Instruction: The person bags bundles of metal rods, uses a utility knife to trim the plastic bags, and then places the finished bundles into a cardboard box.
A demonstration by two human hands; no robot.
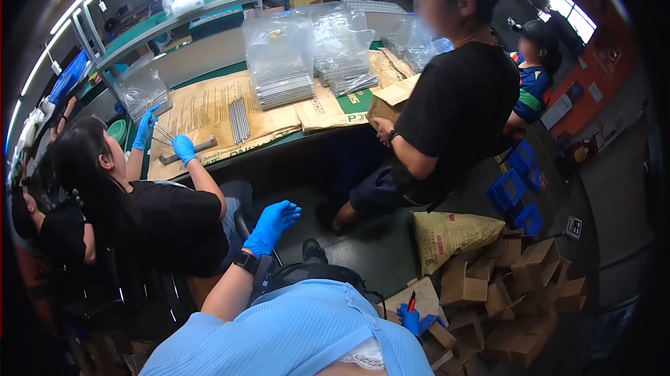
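The left hand [272, 226], in a blue glove, is raised in front of the body with the fingers [287, 210] spread loosely and slightly bent — it holds nothing and touches nothing. A dark watch [246, 261] sits on this wrist. The hand hangs in the air over the dark floor, near the back of a seated person in a black shirt [167, 226].

The right hand [410, 319], also in a blue glove, is low at the right side of the body, and only a part of it shows beside the light blue shirt [293, 334]. Its fingers are closed around a small red and black tool [412, 302], which points upward; I cannot tell what kind of tool it is. The hand is just beside a small cardboard box [422, 299], at the edge of a pile of empty cardboard boxes [509, 292] on the floor. A filled yellowish sack [450, 233] lies behind the pile.

The seated person with blue gloves handles thin metal rods [162, 131] at the work table [230, 107], which is covered with brown paper. On the table stand clear plastic bags [283, 55] with stacks of metal strips — more rods [239, 120] lie flat between them. Another person in a black shirt [460, 111] sits at the table further right.
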